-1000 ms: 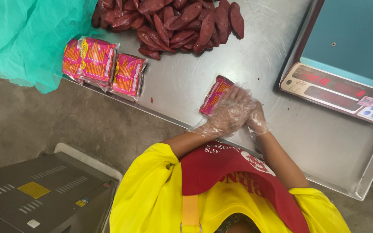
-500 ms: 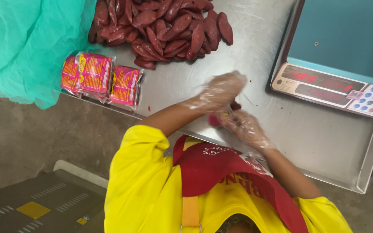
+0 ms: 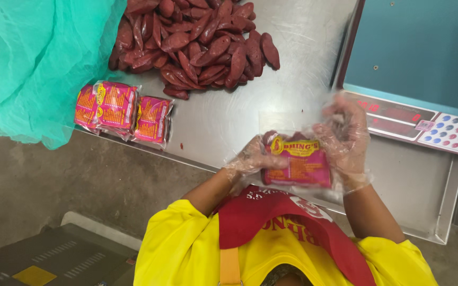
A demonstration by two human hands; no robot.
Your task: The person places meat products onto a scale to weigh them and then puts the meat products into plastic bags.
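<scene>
My left hand (image 3: 250,159) and my right hand (image 3: 345,136) both wear thin clear plastic gloves. Between them they hold a clear plastic packet (image 3: 299,165) with a pink and yellow label and dark red sausages inside. The left hand grips the packet's left edge. The right hand holds its right side and upper corner. The packet is lifted above the steel table (image 3: 292,63), near my chest, in front of my red apron and yellow shirt.
A heap of loose dark red sausages (image 3: 197,42) lies at the table's far side. Three filled pink packets (image 3: 123,108) sit at the table's left edge beside a teal net cloth (image 3: 33,58). A weighing scale (image 3: 414,53) with a keypad (image 3: 451,132) stands at right. A grey machine (image 3: 43,259) is at lower left.
The packet, held low over the table a second ago, has been turned and raised; both hands now hold it with its label facing me, closer to my chest.
</scene>
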